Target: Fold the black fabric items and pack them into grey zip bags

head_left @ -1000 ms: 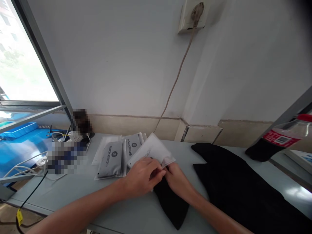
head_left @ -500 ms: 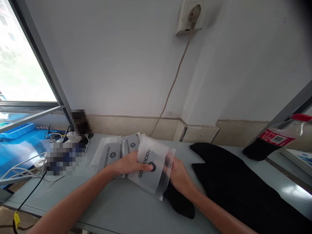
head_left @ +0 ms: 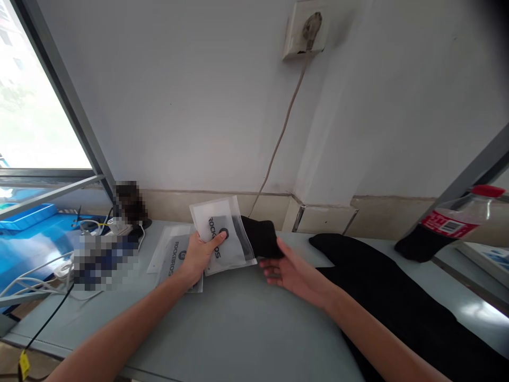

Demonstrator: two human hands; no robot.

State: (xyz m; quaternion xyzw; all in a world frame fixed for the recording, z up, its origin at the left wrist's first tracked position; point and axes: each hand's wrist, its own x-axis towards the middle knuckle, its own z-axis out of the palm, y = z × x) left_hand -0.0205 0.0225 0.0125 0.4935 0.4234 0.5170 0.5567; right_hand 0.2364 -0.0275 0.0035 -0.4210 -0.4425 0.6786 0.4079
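Observation:
My left hand (head_left: 199, 257) is closed on a frosted zip bag (head_left: 231, 253) printed ROCKBROS, with the thumb lying across its front. Out of the bag's right end sticks a folded piece of black cloth (head_left: 260, 239), only partly inside. My right hand (head_left: 298, 278) is at the cloth's outer end; its thumb side touches the edge while the fingers are spread below. Under and beside my left hand lie more printed bags (head_left: 169, 257) on the grey table (head_left: 254, 329). To the right a larger black cloth item (head_left: 382, 297) is spread out, partly behind my right forearm.
A cola bottle (head_left: 449, 225) with a red cap leans at the right. White cables (head_left: 35, 276) and a blue tray (head_left: 29, 215) are at the left. A cord (head_left: 284, 127) runs down the wall from a socket (head_left: 304, 32).
The bag has moved left and up with my left hand. My right hand has come out from behind the bag's opening to the cloth's end, and the cloth now points rightward instead of hanging down.

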